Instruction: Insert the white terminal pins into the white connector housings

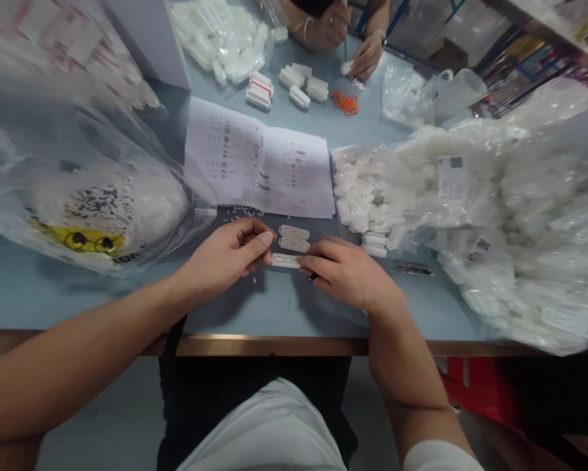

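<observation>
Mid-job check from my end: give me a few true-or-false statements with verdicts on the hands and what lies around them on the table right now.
1. The left hand and the right hand pinch one white strip between them. True.
2. Two spare strips lie just beyond the held one. True.
3. The printed sheets rest on the person's lap. False: they lie flat on the blue table, beyond the hands.
4. The orange pieces sit beside the left hand. False: they are at the far side, near the co-worker's hands.
5. A clear bag with a yellow label lies to the left of the hands. True.
</observation>
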A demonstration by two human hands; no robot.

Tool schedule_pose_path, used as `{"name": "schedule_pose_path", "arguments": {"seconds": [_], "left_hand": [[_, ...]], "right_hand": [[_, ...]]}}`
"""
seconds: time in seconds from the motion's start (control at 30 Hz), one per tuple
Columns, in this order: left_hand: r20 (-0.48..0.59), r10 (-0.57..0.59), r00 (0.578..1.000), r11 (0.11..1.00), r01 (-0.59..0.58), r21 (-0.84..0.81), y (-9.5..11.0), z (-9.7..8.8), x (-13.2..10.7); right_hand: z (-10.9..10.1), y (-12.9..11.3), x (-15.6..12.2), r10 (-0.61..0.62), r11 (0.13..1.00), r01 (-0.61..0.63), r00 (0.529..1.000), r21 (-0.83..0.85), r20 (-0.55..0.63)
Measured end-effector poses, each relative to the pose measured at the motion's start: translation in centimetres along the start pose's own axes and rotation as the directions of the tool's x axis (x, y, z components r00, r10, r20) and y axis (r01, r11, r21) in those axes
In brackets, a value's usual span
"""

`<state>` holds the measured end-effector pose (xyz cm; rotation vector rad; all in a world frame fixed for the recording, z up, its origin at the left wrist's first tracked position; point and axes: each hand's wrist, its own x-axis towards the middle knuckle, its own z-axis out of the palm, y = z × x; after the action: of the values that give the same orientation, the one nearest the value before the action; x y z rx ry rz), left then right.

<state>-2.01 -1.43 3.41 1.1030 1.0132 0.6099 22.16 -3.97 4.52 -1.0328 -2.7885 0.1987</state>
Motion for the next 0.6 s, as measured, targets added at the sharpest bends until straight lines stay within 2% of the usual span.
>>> {"name": "schedule_pose_path", "arguments": {"seconds": [0.2, 0.4, 0.6], "left_hand": [[-0.011, -0.006, 1.000, 1.000, 0.006, -0.005, -0.08, -0.11, 0.07], [-0.006, -0.006, 1.000, 1.000, 0.006, -0.022, -0.29, -0.20, 0.24], [-0.004, -0.071, 0.997, 0.977, 0.068, -0.201, -0.16, -0.27, 0.28]], "right_hand": [[-0.01, -0.06, 0.10, -0.103, 0.995, 0.102, 0.994, 0.022, 0.039], [-0.18, 0.15, 0.17, -0.121, 0.990, 0.115, 0.990, 0.081, 0.077], [-0.08, 0.54, -0.11, -0.055, 0.994, 0.062, 0.995, 0.094, -0.079]]}}
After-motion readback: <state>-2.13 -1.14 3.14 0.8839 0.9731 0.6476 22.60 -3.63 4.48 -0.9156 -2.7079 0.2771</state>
